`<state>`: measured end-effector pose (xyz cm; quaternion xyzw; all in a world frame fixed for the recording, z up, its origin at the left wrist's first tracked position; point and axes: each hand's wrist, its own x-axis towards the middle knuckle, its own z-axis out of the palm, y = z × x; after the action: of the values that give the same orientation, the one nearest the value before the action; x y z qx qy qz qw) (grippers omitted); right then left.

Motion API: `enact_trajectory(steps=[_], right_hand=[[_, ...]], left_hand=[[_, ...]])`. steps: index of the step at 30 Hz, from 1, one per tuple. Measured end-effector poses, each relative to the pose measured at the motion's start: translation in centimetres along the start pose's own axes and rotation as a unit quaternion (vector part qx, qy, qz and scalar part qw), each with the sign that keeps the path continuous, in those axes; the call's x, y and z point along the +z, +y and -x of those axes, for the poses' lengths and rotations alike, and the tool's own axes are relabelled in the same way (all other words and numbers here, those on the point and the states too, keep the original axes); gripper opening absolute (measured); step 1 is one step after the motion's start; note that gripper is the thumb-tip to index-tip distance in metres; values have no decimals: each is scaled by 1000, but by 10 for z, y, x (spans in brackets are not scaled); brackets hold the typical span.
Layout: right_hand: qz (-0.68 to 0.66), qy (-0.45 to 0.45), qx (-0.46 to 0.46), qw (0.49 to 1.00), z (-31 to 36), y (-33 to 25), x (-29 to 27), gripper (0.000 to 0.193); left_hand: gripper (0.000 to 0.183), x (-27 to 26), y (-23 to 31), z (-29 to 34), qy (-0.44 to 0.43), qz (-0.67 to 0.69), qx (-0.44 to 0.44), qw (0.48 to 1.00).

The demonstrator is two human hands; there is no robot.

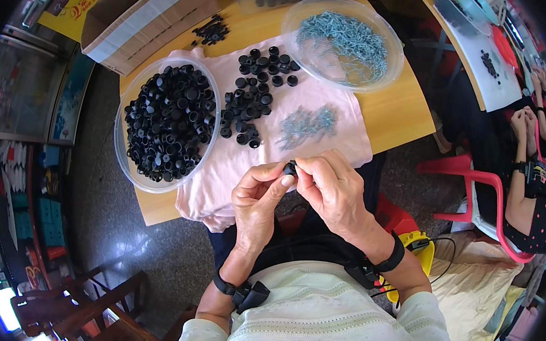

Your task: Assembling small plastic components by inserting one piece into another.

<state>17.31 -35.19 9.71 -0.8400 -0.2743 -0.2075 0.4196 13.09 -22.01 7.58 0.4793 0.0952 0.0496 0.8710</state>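
Together, 2 hands (297, 189), 1 black cap (291, 168).

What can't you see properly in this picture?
- Head view: the small black cap is mostly covered by the fingertips of the left hand and right hand, so its shape stays unclear.
- Whether a screw sits in it: hidden by the fingers.
- The screws in the clear bowl and the loose screw pile are too small to tell apart.
- The cardboard box is cut off by the top edge.
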Motion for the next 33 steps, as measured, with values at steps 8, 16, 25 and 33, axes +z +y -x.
enact_trajectory(steps=[8,16,25,33], right_hand=[[6,-20,-3,1000,-1,-3,2,23],[2,-57,8,998,-4,-9,-2,31],[-7,8,-10,1000,3,-4,13,32],[-132,-8,146,980,-4,-13,6,39]], left_hand=[[18,-6,-1,-1,-1,13,3,1000],[13,0,6,-3,6,36,-20,999],[11,-1,3,-2,26,39,-40,998],[15,-2,10,-4,-8,89,-62,994]])
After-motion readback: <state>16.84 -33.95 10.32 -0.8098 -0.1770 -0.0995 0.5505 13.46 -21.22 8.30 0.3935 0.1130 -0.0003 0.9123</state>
